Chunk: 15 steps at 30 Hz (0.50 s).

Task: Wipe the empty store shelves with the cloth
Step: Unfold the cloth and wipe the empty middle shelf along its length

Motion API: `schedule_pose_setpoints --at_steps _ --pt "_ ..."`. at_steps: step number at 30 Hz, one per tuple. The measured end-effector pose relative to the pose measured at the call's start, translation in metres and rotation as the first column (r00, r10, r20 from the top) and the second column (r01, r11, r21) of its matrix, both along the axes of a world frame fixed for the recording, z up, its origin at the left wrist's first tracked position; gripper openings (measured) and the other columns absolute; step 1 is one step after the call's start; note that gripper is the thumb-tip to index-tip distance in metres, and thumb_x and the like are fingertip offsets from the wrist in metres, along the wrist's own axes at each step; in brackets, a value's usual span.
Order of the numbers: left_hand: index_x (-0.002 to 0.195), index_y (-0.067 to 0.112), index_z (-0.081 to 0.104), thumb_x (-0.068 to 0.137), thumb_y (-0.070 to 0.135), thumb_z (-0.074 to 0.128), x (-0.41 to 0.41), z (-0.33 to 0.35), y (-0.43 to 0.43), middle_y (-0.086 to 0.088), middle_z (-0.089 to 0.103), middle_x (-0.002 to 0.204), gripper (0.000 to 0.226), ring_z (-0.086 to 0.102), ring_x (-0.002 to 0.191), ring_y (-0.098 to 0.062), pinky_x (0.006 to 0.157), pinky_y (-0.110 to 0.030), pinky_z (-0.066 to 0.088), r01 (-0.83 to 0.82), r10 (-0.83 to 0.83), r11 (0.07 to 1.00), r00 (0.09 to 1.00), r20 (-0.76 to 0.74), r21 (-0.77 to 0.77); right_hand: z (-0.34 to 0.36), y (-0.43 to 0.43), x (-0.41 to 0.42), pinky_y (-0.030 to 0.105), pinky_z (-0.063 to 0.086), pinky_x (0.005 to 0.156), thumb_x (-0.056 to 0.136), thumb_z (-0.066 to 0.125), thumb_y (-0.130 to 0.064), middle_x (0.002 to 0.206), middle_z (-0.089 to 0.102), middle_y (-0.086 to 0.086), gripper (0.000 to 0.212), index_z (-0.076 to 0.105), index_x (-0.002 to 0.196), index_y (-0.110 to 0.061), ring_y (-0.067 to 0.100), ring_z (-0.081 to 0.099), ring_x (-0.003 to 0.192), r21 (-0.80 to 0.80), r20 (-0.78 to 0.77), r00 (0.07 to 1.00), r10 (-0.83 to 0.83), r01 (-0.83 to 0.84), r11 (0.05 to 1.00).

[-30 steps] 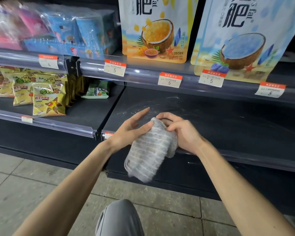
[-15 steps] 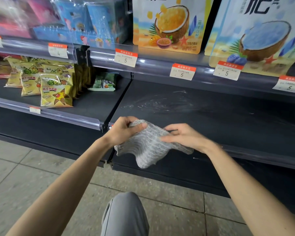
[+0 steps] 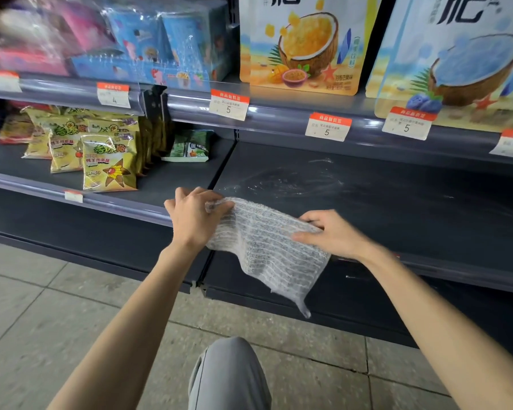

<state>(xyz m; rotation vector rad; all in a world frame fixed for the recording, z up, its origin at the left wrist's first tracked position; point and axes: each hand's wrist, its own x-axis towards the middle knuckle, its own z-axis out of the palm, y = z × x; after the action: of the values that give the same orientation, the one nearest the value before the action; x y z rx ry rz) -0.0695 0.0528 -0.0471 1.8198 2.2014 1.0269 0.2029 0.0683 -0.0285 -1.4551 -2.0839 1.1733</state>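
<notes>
A grey-and-white striped cloth (image 3: pixel 267 250) is stretched between both hands at the front edge of the dark empty shelf (image 3: pixel 397 199). My left hand (image 3: pixel 193 217) grips its upper left corner. My right hand (image 3: pixel 332 235) pinches the cloth's right edge. The lower part of the cloth hangs down in front of the shelf's lip. Pale dusty smears show on the shelf surface behind the cloth.
Yellow snack bags (image 3: pixel 101 155) and a green packet (image 3: pixel 190 146) fill the shelf to the left. Large coconut pouches (image 3: pixel 305 45) stand on the shelf above, behind price tags (image 3: pixel 328 127). My grey-trousered knee (image 3: pixel 228 374) is over the tiled floor.
The bunched cloth has been spread out wide between my hands. Both hands have moved apart and up toward the shelf edge.
</notes>
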Motion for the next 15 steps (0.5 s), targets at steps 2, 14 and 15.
schedule_pose_setpoints --at_steps 2,14,15 --pt "0.100 0.026 0.078 0.085 0.049 0.070 0.000 0.003 -0.001 -0.002 0.074 0.098 0.029 0.048 0.107 -0.029 0.083 -0.036 0.034 -0.019 0.019 1.000 1.000 -0.016 0.012 0.002 0.006 0.004 0.030 0.055 0.086 0.082 0.078 -0.025 0.099 0.074 -0.010 0.020 0.071 0.101 -0.021 0.002 0.069 0.092 0.029 0.033 0.999 -0.005 0.004 1.000" --pt "0.132 0.012 0.059 0.092 0.036 0.066 0.005 0.007 0.025 -0.011 0.058 0.138 0.047 0.066 0.105 -0.026 0.088 -0.038 0.052 0.047 -0.044 0.999 0.989 0.142 -0.021 0.017 0.043 -0.023 0.017 0.046 0.069 0.087 0.071 -0.025 0.104 0.069 0.000 0.023 0.065 0.107 -0.015 0.017 0.065 0.092 0.304 -0.077 0.924 -0.375 0.380 0.874" --pt "0.144 0.015 0.047 0.091 0.039 0.066 0.007 0.001 0.028 -0.012 0.038 0.155 0.061 0.062 0.115 -0.028 0.094 -0.041 0.050 0.088 -0.077 0.987 0.994 0.079 -0.134 0.012 0.046 -0.028 0.025 0.050 0.077 0.089 0.068 -0.026 0.114 0.068 0.004 0.032 0.061 0.119 -0.017 0.022 0.064 0.099 0.284 0.036 0.926 -0.375 0.350 0.893"
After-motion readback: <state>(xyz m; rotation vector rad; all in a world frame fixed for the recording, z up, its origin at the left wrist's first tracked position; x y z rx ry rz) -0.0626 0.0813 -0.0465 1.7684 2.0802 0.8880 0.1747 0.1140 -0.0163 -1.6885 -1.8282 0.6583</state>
